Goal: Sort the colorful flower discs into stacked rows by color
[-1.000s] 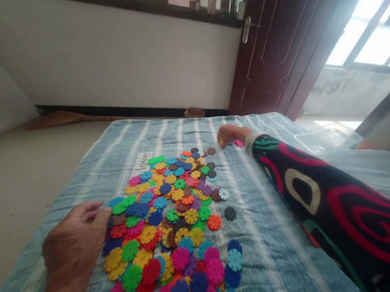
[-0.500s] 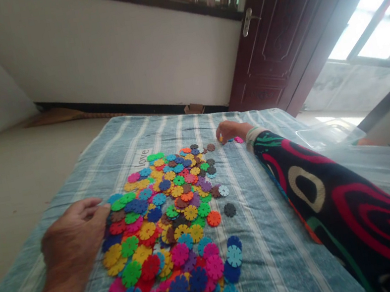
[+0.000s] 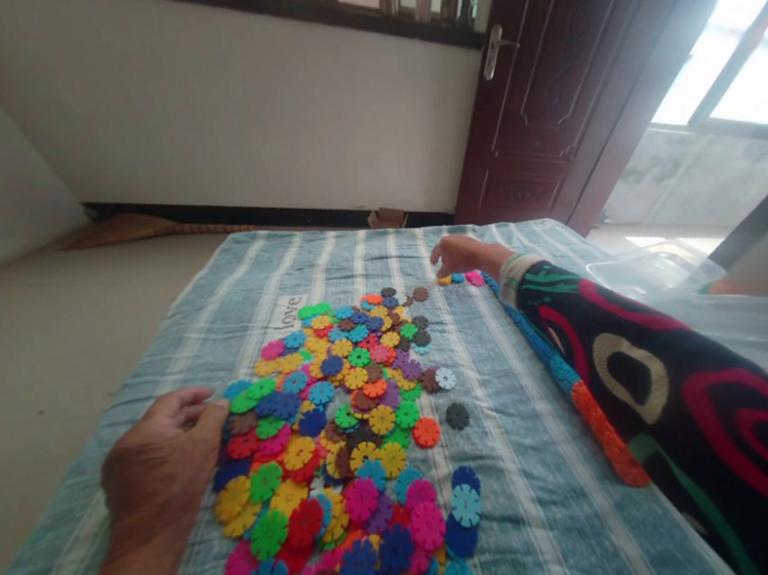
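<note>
My left hand (image 3: 165, 455) rests on the cloth at the left edge of a pile of notched plastic discs (image 3: 381, 419). Its fingers are loosely bent, with a gap to the thumb, whose tip is beside green and blue discs. At the far side my right hand (image 3: 464, 256) points its fingers down, apart, just above a yellow disc (image 3: 444, 281). That disc lies in line with a light blue disc (image 3: 458, 278) and pink discs (image 3: 475, 278). From there a long row of overlapping discs, blue (image 3: 538, 340) then orange (image 3: 609, 446), runs along my right sleeve, partly hidden by it.
A blue-and-white striped cloth (image 3: 508, 464) covers the table. Clear plastic containers (image 3: 753, 317) stand at the right. A grey disc (image 3: 457, 415) lies apart from the pile. Beyond the table are a wall, a small cardboard box (image 3: 387, 219) and a brown door (image 3: 565, 47).
My right hand has let go of the yellow disc, which now lies beside the light blue one. The view has shifted slightly, and more of the blue and orange row shows. My left hand stays by the pile.
</note>
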Available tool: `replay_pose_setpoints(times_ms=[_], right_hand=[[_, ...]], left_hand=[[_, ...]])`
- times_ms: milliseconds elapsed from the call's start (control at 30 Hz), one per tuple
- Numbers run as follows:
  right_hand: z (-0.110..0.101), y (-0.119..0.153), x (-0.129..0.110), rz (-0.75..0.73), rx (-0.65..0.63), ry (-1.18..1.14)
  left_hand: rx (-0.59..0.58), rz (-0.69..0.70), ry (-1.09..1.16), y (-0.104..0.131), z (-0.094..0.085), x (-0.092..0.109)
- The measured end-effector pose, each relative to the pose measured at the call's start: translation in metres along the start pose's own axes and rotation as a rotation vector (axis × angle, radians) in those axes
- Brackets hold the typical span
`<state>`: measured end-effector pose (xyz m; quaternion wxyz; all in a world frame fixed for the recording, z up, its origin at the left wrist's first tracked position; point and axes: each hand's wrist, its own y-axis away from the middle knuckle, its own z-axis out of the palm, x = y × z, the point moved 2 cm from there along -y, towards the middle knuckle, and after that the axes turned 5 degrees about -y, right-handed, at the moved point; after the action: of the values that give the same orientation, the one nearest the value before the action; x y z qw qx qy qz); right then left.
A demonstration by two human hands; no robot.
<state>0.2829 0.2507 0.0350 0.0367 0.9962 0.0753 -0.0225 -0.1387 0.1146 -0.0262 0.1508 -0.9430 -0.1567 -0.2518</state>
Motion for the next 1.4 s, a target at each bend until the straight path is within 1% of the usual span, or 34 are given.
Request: replay_pose_setpoints(times_ms=[133, 267, 400, 533, 667, 767, 900, 1033, 1167, 1400], right_hand=[[-0.009, 0.018, -0.014, -0.075, 0.004, -0.018], [-0.010, 0.050, -0.037, -0.185, -0.044, -0.054], [-0.002, 0.083, -0.060, -0.296, -0.094, -0.101], [0.008, 0.109, -0.080, -0.378, -0.123, -0.159], [0.014, 0.126, -0.094, -0.402, -0.121, -0.235], [0.018, 0.135, -0.100, -0.388, -0.109, -0.236], [0.018, 0.143, -0.106, -0.356, -0.076, -0.219], [0.016, 0.143, -0.111, -0.325, -0.059, -0.183], [0.018, 0.135, -0.118, -0.286, -0.047, -0.128], [0.027, 0.114, -0.138, -0.238, -0.004, 0.029]], left_hand=[[0.007, -0.002, 0.010, -0.002, 0.003, -0.003], [0.005, 0.007, 0.021, -0.002, 0.003, -0.003], [0.010, 0.024, 0.017, -0.002, 0.004, -0.004], [0.021, 0.042, 0.010, -0.003, 0.003, -0.005], [0.012, 0.052, 0.011, -0.002, 0.003, -0.004], [0.017, 0.057, 0.012, -0.002, 0.004, -0.004], [0.007, 0.046, 0.012, -0.002, 0.004, -0.004], [0.011, 0.056, 0.012, -0.002, 0.003, -0.004], [-0.008, 0.061, -0.003, -0.001, 0.002, -0.004], [-0.013, 0.060, -0.012, -0.002, 0.000, -0.003]])
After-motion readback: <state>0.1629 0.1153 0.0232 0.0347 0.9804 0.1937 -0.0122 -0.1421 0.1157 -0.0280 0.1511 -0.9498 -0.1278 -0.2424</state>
